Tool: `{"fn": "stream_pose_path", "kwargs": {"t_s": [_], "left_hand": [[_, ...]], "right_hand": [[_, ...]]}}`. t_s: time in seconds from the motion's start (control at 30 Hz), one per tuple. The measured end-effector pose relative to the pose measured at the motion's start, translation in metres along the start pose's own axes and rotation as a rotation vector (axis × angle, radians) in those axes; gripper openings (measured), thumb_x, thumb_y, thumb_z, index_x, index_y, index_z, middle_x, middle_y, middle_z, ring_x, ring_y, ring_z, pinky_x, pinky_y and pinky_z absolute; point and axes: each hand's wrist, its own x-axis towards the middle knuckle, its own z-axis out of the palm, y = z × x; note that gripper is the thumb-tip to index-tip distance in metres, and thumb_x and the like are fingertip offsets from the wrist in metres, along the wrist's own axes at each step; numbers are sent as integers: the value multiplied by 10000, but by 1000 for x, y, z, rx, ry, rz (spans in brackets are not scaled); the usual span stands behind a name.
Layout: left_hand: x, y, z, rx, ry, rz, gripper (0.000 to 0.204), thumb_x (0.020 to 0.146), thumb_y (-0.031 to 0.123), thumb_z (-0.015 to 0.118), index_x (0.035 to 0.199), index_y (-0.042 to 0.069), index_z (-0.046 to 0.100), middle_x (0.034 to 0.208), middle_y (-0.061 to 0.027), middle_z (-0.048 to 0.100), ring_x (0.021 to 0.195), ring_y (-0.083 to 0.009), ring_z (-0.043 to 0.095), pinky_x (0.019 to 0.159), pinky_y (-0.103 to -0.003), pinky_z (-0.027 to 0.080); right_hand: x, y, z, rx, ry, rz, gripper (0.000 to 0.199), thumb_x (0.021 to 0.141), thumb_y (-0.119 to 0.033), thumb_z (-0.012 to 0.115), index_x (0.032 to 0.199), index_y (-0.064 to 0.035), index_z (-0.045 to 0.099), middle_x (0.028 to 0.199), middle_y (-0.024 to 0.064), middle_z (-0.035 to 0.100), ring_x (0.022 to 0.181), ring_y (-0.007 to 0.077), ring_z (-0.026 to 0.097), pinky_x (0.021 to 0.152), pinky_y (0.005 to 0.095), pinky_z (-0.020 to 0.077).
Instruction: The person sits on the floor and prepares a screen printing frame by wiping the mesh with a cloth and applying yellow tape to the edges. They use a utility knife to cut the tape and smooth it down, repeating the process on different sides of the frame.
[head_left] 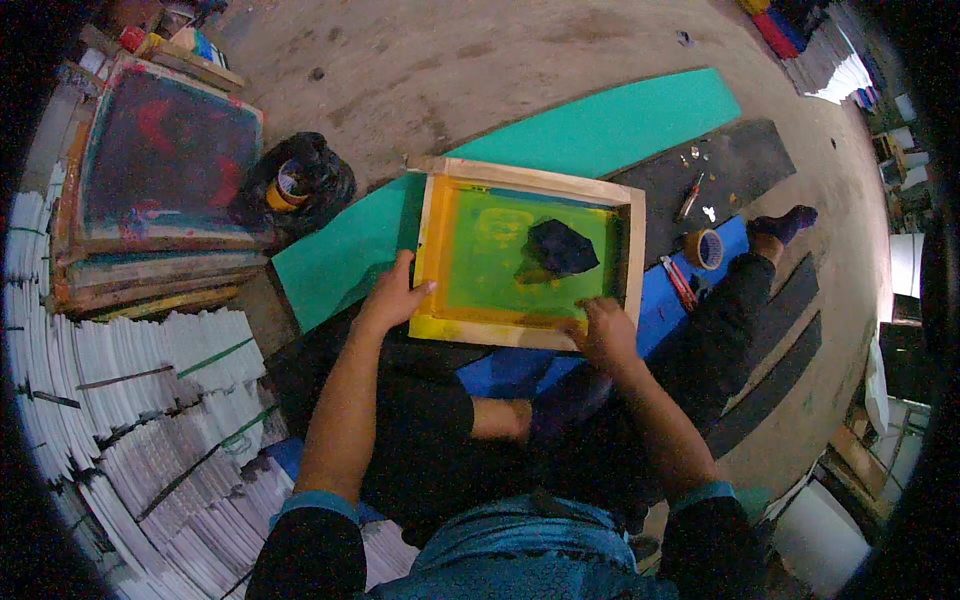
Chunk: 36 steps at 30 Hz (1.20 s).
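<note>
The frame (pixel 527 255), a wooden screen with green mesh and a dark ink blob (pixel 560 247), lies on the green sheet (pixel 600 130) before the seated person. The left hand (pixel 392 295) grips its left edge, fingers curled over the wood. The right hand (pixel 605 332) presses on the near rail, fingers bent; I cannot tell whether its grip pinches anything.
</note>
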Motion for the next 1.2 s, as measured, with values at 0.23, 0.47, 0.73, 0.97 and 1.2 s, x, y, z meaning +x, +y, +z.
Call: {"fn": "stream_pose_path", "kwargs": {"t_s": [0.23, 0.47, 0.73, 0.97, 1.2], "left_hand": [[3, 2, -2, 19, 9, 64, 644, 899, 322, 704, 1329, 36, 318, 1231, -311, 595, 1158, -487, 573, 949, -525, 481], [-1, -4, -2, 37, 22, 53, 637, 901, 338, 703, 1320, 42, 326, 1231, -315, 592, 1158, -486, 575, 948, -530, 481], [7, -10, -1, 22, -20, 105, 702, 904, 353, 698, 1371, 22, 291, 1251, -333, 575, 1172, -492, 564, 963, -527, 476], [8, -16, 1, 53, -11, 66, 679, 899, 364, 701, 1331, 13, 312, 1237, -333, 584, 1157, -500, 568, 946, -537, 478], [6, -6, -3, 31, -7, 81, 699, 896, 369, 704, 1339, 19, 292, 1189, -344, 601, 1112, -514, 583, 914, -550, 486]], "right_hand": [[90, -11, -3, -154, 375, 14, 345, 761, -319, 785, 978, -87, 648, 1019, 123, 644, 971, 343, 600, 762, 451, 509], [103, -17, -15, 57, 409, 103, 185, 877, -214, 696, 863, -34, 656, 799, 149, 654, 763, 342, 640, 652, 454, 492], [84, -24, -10, 320, -205, 115, 233, 822, -208, 754, 933, -6, 718, 777, 210, 684, 723, 344, 694, 669, 434, 528], [71, -75, 9, 834, -480, 112, 310, 932, -297, 656, 1003, -2, 716, 902, 182, 700, 838, 289, 680, 782, 385, 516], [68, -83, 36, 440, -430, -245, 283, 956, -263, 579, 1075, -42, 710, 1122, 175, 662, 1064, 387, 594, 940, 470, 473]]}}
